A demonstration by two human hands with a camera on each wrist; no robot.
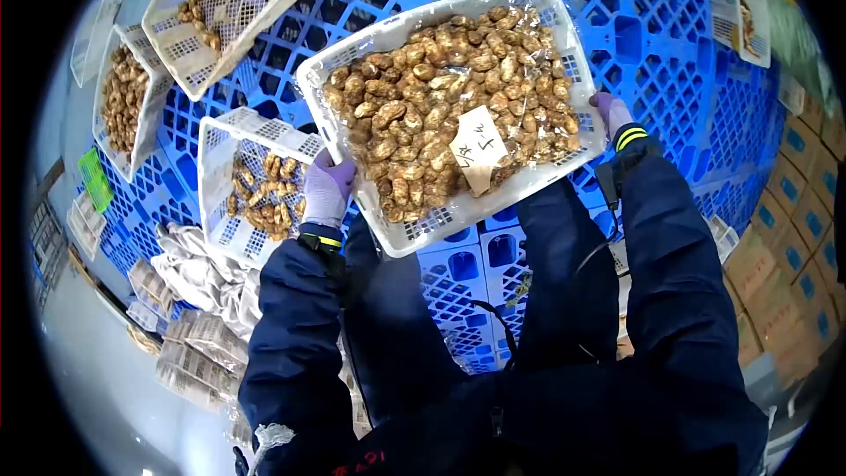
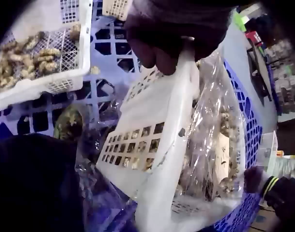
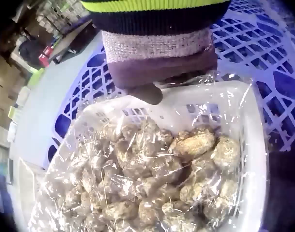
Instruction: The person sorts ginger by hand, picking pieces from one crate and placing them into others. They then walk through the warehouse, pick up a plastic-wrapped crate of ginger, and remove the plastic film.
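Head: wht crate (image 1: 423,236) of knobbly brn tubers (image 1: 397,115) is betw. hands, above blue pallets (image 1: 639,79). Card (image 1: 478,148) on top, w/ clear film. L hand (image 1: 328,192) grips left end, R hand (image 1: 617,116) right end. Small crate (image 1: 211,198) near left, below.

L wrist: gloved fingers curl over rim; film bunched inside. Risk: uneven lift tips load, tubers roll/spill.

R wrist: thumb hooks over rim, clamping; other fingertips hidden, can't tell their lie. Loose film under thumb could slip, esp. w/ heavy load; corner might drop.
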